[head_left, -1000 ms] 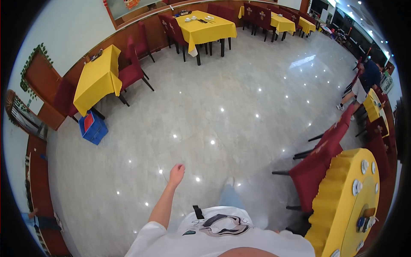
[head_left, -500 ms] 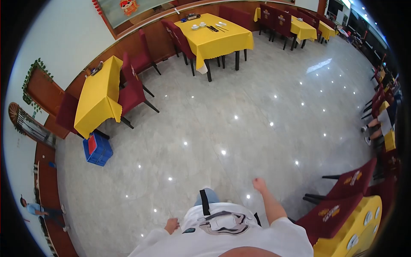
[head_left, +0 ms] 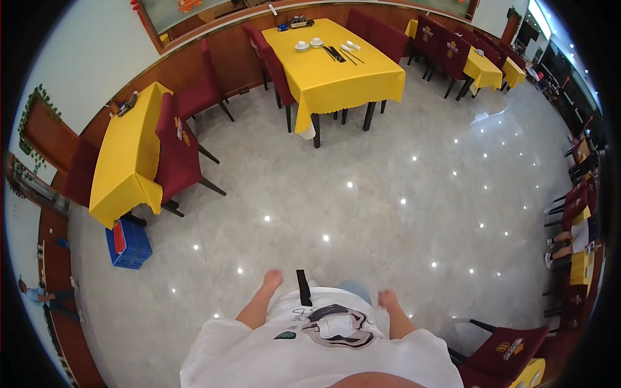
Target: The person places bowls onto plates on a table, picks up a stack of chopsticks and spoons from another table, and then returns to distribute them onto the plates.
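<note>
Observed from the head view, with all places taken from the yellow-covered tabletop. The left hand is well apart from it, on the wearer's side, over the grey floor. It is blurred and its fingers run together; how wide it stands, or whether it holds anything small, cannot be told. The right hand is likewise on the wearer's side of the tabletop, farther right than the left one; blur hides its finger positions and any contents.

The black strap lies between the hands, nearer the left, on the wearer's side of the tabletop, apart from both. Its lower end meets the white shirt, whose lower part is cut off by the frame.

On the tabletop: two white cups, dark chopsticks and white spoons; the count of chopsticks is unclear. Left of the tabletop, a second covered table has a blue crate at its near end, with a red item at the crate's top, not identifiable.

Far right of the tabletop, a person is visible mainly by the legs. A near chair, on the wearer's side and to the right, is cut off below.
</note>
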A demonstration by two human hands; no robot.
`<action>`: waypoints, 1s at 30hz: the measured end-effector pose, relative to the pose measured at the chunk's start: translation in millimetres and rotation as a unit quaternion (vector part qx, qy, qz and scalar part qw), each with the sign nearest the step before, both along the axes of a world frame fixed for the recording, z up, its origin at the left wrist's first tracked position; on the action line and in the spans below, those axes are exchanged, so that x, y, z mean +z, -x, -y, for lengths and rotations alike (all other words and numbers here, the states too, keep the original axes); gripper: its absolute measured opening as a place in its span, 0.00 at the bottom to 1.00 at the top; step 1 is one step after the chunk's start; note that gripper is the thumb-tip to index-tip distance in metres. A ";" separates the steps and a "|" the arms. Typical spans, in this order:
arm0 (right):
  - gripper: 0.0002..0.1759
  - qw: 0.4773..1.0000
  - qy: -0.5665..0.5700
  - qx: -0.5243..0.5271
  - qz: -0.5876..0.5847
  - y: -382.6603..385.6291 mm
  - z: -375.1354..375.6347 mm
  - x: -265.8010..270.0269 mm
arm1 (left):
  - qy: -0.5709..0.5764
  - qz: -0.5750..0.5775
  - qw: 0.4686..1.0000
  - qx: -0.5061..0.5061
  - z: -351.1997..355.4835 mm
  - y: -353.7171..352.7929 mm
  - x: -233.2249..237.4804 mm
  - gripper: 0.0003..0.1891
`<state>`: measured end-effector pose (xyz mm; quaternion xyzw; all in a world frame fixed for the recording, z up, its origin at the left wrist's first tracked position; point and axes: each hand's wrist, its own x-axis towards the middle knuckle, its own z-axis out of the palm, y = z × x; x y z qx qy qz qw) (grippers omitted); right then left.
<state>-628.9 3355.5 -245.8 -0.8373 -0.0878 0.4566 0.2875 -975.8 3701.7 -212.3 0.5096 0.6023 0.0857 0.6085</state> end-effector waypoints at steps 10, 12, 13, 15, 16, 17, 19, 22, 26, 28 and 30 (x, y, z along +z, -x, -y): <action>0.13 0.971 0.101 -0.162 -0.145 -209.1 -87.2 -45.0 | -0.123 0.048 0.973 -0.189 -203.0 -359.9 106.2 0.16; 0.14 0.983 0.059 -0.113 -0.132 -249.8 -137.5 -54.6 | -0.181 -0.098 0.956 -0.210 -222.9 -325.7 22.5 0.16; 0.14 0.988 0.036 -0.093 -0.117 -277.1 -160.9 -56.3 | -0.139 -0.150 0.945 -0.257 -223.5 -303.4 14.6 0.21; 0.16 0.995 -0.012 -0.058 -0.080 -338.0 -206.6 -56.6 | -0.027 -0.191 0.928 -0.317 -225.8 -264.7 24.9 0.21; 0.09 0.999 0.021 -0.014 -0.027 -382.2 -265.9 -44.3 | 0.104 -0.223 0.963 -0.108 -223.1 -247.6 12.7 0.19; 0.09 1.000 0.007 0.014 -0.006 -422.0 -320.3 -32.7 | 0.093 -0.243 0.950 -0.173 -222.3 -223.0 3.7 0.17; 0.12 0.993 -0.049 0.069 0.076 -491.8 -422.4 -20.6 | 0.170 -0.271 0.940 0.119 -218.3 -235.2 43.4 0.16; 0.12 0.988 -0.140 0.014 0.061 -549.3 -563.9 56.7 | 0.235 -0.248 0.920 0.192 -245.7 -259.8 63.4 0.16; 0.12 0.985 -0.169 -0.018 -0.026 -573.9 -697.3 117.0 | 0.247 -0.232 0.921 0.191 -327.6 -316.7 57.4 0.16; 0.13 0.985 -0.166 -0.017 -0.038 -579.8 -731.1 121.7 | 0.199 -0.171 0.951 0.161 -387.2 -351.4 32.6 0.16; 0.13 0.986 -0.140 0.007 -0.086 -583.9 -768.9 131.8 | 0.175 -0.164 0.958 0.157 -457.2 -396.9 18.0 0.15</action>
